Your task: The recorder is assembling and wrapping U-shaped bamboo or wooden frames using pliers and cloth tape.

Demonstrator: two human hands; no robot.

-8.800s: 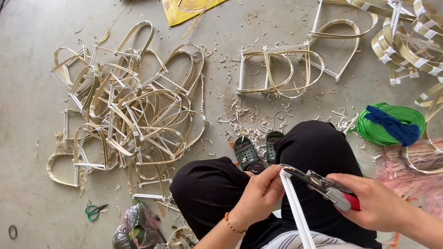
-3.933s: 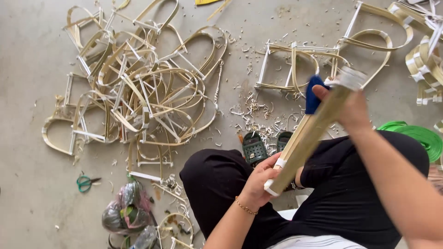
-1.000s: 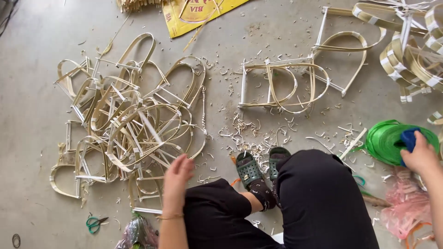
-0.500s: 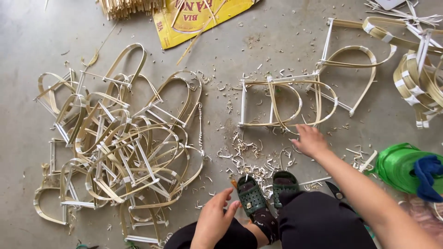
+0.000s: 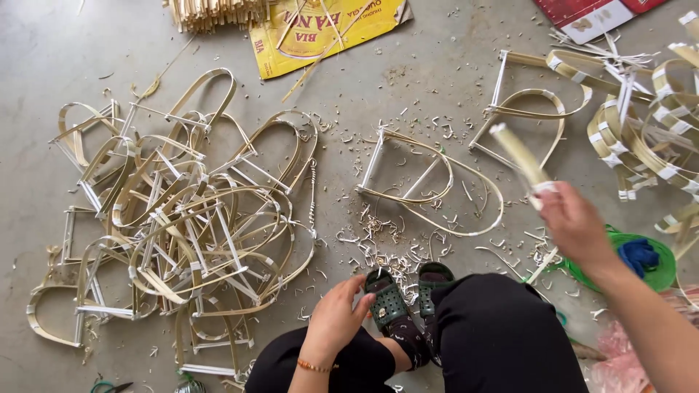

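My right hand (image 5: 575,222) is raised at the right and grips a pale bamboo frame piece (image 5: 518,154) that points up and to the left, blurred by motion. My left hand (image 5: 336,316) hangs loosely above my left knee, fingers bent, holding nothing, close to my green sandals (image 5: 389,302). A bent bamboo frame (image 5: 426,182) with white tape joints lies on the floor just ahead of my feet, among wood shavings (image 5: 378,244).
A large heap of bamboo frames (image 5: 182,211) covers the left floor. More frames (image 5: 539,102) and taped hoops (image 5: 648,131) lie at the right. A green lid with a blue cloth (image 5: 641,255), yellow cardboard (image 5: 328,25) and a strip bundle (image 5: 215,11) are nearby.
My right hand has lifted a bamboo frame piece off the floor and swung it up to the right. My left hand has stayed near my knee.
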